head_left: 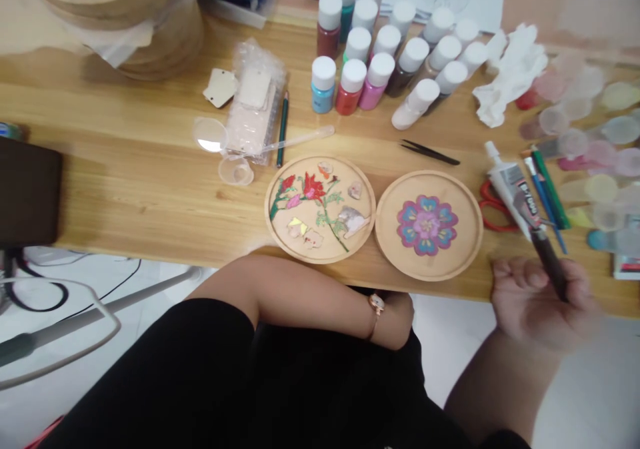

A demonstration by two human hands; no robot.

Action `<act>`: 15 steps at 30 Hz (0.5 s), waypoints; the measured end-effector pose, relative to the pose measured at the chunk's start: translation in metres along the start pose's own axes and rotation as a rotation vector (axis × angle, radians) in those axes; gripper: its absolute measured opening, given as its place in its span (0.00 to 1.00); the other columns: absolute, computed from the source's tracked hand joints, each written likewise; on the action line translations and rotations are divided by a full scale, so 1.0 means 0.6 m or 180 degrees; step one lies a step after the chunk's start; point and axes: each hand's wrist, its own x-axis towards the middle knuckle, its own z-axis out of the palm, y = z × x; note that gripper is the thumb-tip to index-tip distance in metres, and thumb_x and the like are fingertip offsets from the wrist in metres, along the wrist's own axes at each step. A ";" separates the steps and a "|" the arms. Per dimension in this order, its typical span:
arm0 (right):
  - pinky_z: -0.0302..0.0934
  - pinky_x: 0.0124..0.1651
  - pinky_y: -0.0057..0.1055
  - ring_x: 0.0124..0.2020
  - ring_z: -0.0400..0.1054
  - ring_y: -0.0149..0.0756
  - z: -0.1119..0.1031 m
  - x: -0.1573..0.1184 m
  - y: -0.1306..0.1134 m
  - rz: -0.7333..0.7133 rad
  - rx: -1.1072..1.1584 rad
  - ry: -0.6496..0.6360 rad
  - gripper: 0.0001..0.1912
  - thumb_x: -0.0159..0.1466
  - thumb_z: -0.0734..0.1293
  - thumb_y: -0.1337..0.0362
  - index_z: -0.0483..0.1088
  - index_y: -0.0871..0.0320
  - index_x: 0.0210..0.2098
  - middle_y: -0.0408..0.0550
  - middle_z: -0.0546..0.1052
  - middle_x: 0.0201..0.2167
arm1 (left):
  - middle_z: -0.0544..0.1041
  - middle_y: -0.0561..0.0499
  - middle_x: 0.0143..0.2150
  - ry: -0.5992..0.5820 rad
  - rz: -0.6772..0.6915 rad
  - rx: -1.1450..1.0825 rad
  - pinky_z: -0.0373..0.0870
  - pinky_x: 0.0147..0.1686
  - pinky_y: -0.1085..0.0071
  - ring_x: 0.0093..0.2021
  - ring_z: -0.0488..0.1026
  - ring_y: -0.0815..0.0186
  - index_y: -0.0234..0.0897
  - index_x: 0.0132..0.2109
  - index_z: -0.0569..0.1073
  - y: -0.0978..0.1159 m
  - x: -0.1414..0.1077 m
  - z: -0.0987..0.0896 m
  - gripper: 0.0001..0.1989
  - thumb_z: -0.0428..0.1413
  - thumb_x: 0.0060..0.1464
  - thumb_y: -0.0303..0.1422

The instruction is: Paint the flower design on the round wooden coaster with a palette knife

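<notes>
My right hand [545,302] is at the table's front edge, gripping a slim dark-handled tool [549,262]; its blurred tip overlaps a glue tube [510,182], and I cannot make out its kind. My left hand [399,319], with a watch on the wrist, rests low in my lap under the table edge; its fingers are hidden. Nearest to it, a round wooden plate [387,255] carries a pink and blue painted flower [427,225]. Touching it on the left, a second round plate [280,252] holds red flowers, green stems and several small loose pieces.
Behind the plates lie black tweezers [430,152], a pencil [283,129] and a dropper [305,138]. Several paint bottles [350,87] with white caps stand further back. At right are red scissors [493,215], brushes [545,195], crumpled tissue [515,65] and small cups [600,189]. Stacked wooden plates [165,49] stand back left.
</notes>
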 end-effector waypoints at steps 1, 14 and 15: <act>0.43 0.31 0.35 0.20 0.40 0.29 0.001 0.000 -0.001 0.0029 -0.0010 0.0020 0.12 0.40 0.75 0.52 0.74 0.47 0.23 0.35 0.51 0.14 | 0.78 0.48 0.25 -0.0022 -0.0002 0.0039 0.66 0.25 0.64 0.26 0.71 0.57 0.42 0.27 0.82 0.000 0.000 -0.001 0.08 0.66 0.36 0.25; 0.48 0.27 0.33 0.19 0.42 0.29 -0.011 0.005 0.004 -0.0040 0.0269 -0.0270 0.11 0.40 0.78 0.54 0.81 0.45 0.25 0.36 0.56 0.13 | 0.75 0.48 0.20 0.0209 0.0004 0.0142 0.68 0.23 0.63 0.21 0.69 0.58 0.43 0.24 0.82 0.003 0.003 -0.001 0.02 0.66 0.39 0.30; 0.48 0.26 0.33 0.19 0.43 0.28 -0.009 0.004 0.003 -0.0001 0.0297 -0.0266 0.12 0.40 0.78 0.53 0.81 0.45 0.25 0.35 0.56 0.13 | 0.75 0.48 0.20 0.0210 -0.0004 0.0162 0.68 0.24 0.62 0.21 0.69 0.58 0.43 0.24 0.82 0.003 0.004 -0.001 0.02 0.66 0.38 0.30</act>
